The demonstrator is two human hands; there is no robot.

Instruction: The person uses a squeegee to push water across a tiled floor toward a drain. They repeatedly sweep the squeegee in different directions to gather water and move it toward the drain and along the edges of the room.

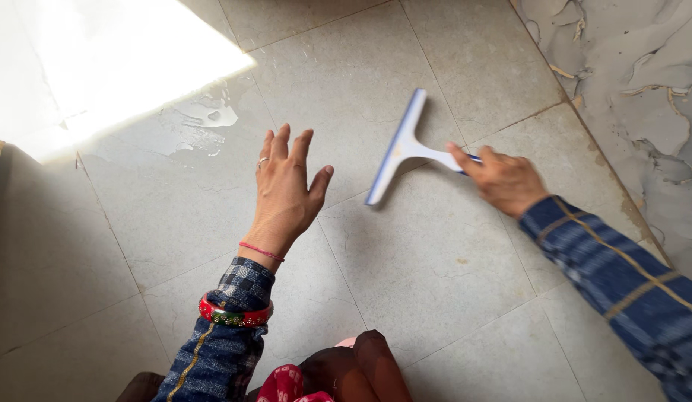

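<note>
A white-and-blue squeegee [400,147] lies blade-down on grey floor tiles [435,275], its long blade running diagonally from lower left to upper right, its handle pointing right toward the wall [636,82]. The right hand [504,179] is wrapped around that handle, forefinger stretched along it. The left hand [286,190] hovers apart over the tiles, fingers spread, holding nothing. A puddle [204,119] glistens beyond it beside a bright patch of sunlight [100,59].

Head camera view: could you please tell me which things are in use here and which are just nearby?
In use:
white and blue squeegee, gripped by right hand
wet grey floor tiles
puddle

Nearby:
left hand, open, fingers spread
peeling grey wall
</note>
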